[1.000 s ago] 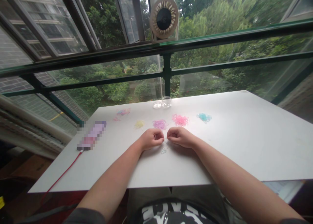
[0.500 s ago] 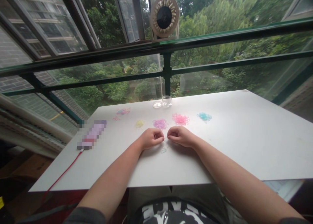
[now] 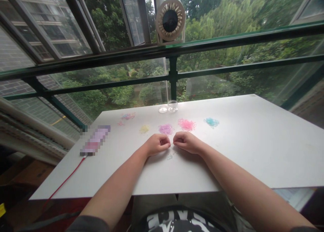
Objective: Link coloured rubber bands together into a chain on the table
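Note:
My left hand [image 3: 159, 144] and my right hand [image 3: 186, 142] meet over the middle of the white table, fingertips pinched and a narrow gap apart. A faint thin strand, seemingly a small rubber band [image 3: 172, 144], spans the gap; the fingers mostly hide it. Just below the fingertips lie a few loose greenish bands [image 3: 169, 156]. Beyond the hands are loose piles of small rubber bands: yellow [image 3: 144, 128], purple [image 3: 165, 128], pink [image 3: 186, 124] and blue [image 3: 211, 122].
A mixed-colour pile of bands [image 3: 128, 116] lies at the back left. A clear round container [image 3: 172, 106] and its lid [image 3: 163, 109] stand at the far edge. On the left is a blurred-out phone-like object [image 3: 96, 140] with a red cable [image 3: 67, 178]. A fan [image 3: 170, 19] sits above the railing.
Both hands keep nearly the same pinched pose over the table. The whole view has shifted very slightly; the piles lie as before.

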The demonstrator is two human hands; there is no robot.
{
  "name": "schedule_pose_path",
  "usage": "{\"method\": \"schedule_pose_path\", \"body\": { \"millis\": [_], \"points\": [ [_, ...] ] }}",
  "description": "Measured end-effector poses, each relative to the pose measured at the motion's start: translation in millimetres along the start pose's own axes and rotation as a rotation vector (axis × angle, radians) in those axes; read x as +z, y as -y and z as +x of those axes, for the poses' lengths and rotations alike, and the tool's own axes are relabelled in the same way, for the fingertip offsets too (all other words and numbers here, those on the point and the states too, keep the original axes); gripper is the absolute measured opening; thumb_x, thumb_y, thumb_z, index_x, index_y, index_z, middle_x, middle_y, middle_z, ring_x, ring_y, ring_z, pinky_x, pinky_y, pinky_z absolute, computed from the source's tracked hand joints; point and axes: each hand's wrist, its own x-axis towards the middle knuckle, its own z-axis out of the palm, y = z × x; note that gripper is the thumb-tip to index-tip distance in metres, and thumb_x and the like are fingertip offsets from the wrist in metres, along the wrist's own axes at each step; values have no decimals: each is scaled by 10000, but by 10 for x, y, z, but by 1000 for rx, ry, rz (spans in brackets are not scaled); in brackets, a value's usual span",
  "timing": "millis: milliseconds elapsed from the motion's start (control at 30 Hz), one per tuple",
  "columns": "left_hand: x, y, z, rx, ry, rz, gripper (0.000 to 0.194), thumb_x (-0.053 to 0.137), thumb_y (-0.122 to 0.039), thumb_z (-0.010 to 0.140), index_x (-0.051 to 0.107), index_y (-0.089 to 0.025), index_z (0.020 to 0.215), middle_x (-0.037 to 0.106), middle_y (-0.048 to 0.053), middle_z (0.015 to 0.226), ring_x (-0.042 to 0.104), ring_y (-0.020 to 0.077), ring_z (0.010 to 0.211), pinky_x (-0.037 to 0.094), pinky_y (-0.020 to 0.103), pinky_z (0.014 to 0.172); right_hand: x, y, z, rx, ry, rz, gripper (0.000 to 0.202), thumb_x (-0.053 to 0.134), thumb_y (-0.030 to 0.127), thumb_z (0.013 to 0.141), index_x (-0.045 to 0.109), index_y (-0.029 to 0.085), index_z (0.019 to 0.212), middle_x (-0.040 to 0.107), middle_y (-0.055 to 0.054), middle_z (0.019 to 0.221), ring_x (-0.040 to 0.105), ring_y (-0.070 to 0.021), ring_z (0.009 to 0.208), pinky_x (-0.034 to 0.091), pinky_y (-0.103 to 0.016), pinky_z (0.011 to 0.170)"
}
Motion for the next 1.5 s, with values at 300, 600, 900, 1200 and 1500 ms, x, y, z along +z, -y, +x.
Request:
{"method": "schedule_pose_path", "body": {
  "millis": [300,600,900,1200,1500],
  "points": [
    [-4,-29,-3,-9,1,0,135,530,-238,709,610,-129,706,539,-13,592,456,73,556,357,176,535,15,-15,8,37,3,31,67,516,156,696,582,145,698,474,30,563,412,-76,518,319,-188,487],
    [-2,-14,0,7,1,11,123,529,-224,709,611,-133,709,542,-13,598,457,74,559,358,177,541,5,3,0,14,11,-6,69,513,138,682,581,146,686,485,30,566,414,-76,520,319,-188,494],
    [12,1,3,17,-1,21,118,536,-224,709,614,-135,705,542,-21,591,464,71,556,360,177,544,2,18,1,-14,18,-79,85,498,112,659,573,148,676,508,22,582,424,-82,540,324,-190,513],
    [19,0,-1,2,-1,22,112,536,-225,702,607,-138,697,550,-14,604,471,77,568,368,175,550,11,92,-7,-35,1,-145,109,483,79,650,560,156,653,509,14,612,429,-87,558,333,-196,533],
    [-9,12,-1,-24,-7,-36,136,544,-248,705,611,-130,703,542,-12,598,443,73,544,355,175,524,26,26,4,56,-31,-53,147,456,126,717,595,160,746,580,-4,647,488,-110,588,366,-218,562]
  ]
}}
